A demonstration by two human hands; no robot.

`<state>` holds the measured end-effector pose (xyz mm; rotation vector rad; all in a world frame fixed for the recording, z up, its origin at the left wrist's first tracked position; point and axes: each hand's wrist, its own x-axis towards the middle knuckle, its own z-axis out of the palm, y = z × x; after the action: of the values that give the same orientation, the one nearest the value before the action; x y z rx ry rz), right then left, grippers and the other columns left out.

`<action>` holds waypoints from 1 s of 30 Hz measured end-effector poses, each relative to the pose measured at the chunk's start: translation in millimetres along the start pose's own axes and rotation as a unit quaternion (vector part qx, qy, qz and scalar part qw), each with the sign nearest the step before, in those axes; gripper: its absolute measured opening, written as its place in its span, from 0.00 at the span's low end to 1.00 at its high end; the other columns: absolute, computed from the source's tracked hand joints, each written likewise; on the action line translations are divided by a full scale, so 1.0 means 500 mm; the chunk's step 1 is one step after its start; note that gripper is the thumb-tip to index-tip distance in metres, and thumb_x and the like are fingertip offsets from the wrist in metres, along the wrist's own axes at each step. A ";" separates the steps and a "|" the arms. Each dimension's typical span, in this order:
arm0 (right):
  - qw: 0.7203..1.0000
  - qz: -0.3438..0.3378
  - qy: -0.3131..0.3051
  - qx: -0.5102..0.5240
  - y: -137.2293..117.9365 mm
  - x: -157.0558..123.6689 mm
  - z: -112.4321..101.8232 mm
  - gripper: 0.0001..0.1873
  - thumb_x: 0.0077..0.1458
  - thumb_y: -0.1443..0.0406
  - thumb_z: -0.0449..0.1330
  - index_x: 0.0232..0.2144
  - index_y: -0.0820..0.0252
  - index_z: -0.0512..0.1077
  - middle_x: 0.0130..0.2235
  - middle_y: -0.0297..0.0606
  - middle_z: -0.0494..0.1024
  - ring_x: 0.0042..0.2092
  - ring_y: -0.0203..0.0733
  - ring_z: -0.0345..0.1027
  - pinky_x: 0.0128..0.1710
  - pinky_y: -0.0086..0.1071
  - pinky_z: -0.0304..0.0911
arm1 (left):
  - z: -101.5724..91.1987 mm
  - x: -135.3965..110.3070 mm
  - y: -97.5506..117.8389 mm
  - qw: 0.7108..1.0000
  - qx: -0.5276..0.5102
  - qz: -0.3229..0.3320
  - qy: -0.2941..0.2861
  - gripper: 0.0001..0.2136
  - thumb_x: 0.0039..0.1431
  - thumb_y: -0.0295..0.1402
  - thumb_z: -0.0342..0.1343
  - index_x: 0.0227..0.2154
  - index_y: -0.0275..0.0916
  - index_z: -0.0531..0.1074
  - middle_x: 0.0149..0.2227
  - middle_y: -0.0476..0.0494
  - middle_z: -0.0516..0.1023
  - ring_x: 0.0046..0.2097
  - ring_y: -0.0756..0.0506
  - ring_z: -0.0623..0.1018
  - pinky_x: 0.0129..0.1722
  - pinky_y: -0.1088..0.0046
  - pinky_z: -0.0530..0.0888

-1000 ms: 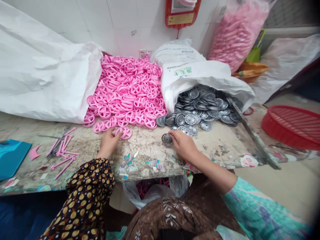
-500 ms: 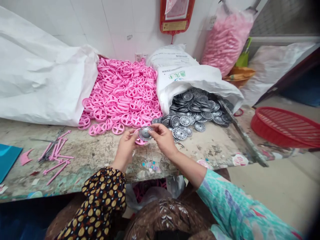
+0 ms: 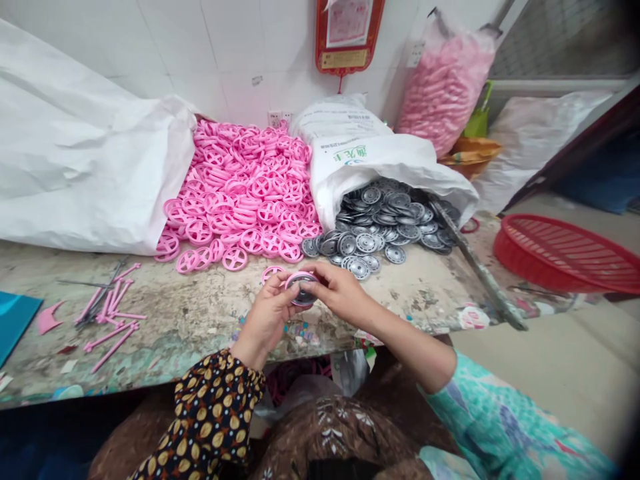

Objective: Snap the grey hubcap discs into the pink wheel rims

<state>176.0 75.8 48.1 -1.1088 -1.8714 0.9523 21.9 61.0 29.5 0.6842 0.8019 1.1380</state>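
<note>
Both hands meet above the table's front edge. My left hand [image 3: 266, 315] and my right hand [image 3: 341, 291] pinch a pink wheel ring with a silver hubcap disc [image 3: 301, 289] set in it. A second pink wheel [image 3: 271, 273] lies on the table just behind my left hand. Behind it spreads a heap of pink wheels [image 3: 245, 187] spilling from a white sack [image 3: 85, 153]. To the right, silver hubcap discs [image 3: 385, 223] pour out of another white sack [image 3: 370, 150].
Pink plastic rods [image 3: 113, 313] and a pink scrap lie at the table's left, beside a blue sheet [image 3: 13, 320]. A long metal bar [image 3: 480, 270] rests at the right. A red basket [image 3: 570, 257] stands further right. A bag of pink parts [image 3: 443, 83] hangs behind.
My hands picked a pink wheel and a silver disc off the table, brought them together, and now hold them joined, lower and closer to me.
</note>
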 end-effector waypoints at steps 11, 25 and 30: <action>0.985 0.122 -0.113 -0.049 0.047 -0.125 0.071 0.05 0.52 0.66 0.58 0.34 0.57 0.71 0.28 0.31 0.74 0.31 0.36 0.66 0.30 0.27 0.59 | -0.072 -0.047 -0.024 0.949 0.306 -0.069 0.027 0.16 0.43 0.36 0.63 0.36 0.38 0.71 0.24 0.50 0.73 0.24 0.49 0.73 0.23 0.75 0.69; 0.894 0.130 0.116 -0.413 0.097 0.059 -0.112 0.20 0.58 0.62 0.54 0.52 0.62 0.66 0.46 0.50 0.72 0.45 0.50 0.67 0.41 0.37 0.60 | -0.119 0.110 0.015 0.640 0.736 0.097 0.200 0.25 0.51 0.41 0.55 0.51 0.37 0.67 0.47 0.31 0.67 0.50 0.33 0.69 0.47 0.58 0.67; 0.872 0.159 0.105 -0.451 0.157 0.090 -0.127 0.23 0.55 0.63 0.57 0.52 0.64 0.65 0.45 0.51 0.71 0.44 0.51 0.67 0.40 0.37 0.60 | -0.117 0.136 0.024 0.694 0.699 0.040 0.168 0.20 0.44 0.37 0.61 0.42 0.38 0.69 0.41 0.36 0.72 0.43 0.35 0.74 0.41 0.60 0.69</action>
<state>243.7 157.9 18.3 -2.0160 -2.0029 0.0253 -18.7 133.5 -6.6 1.7948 2.0077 0.5163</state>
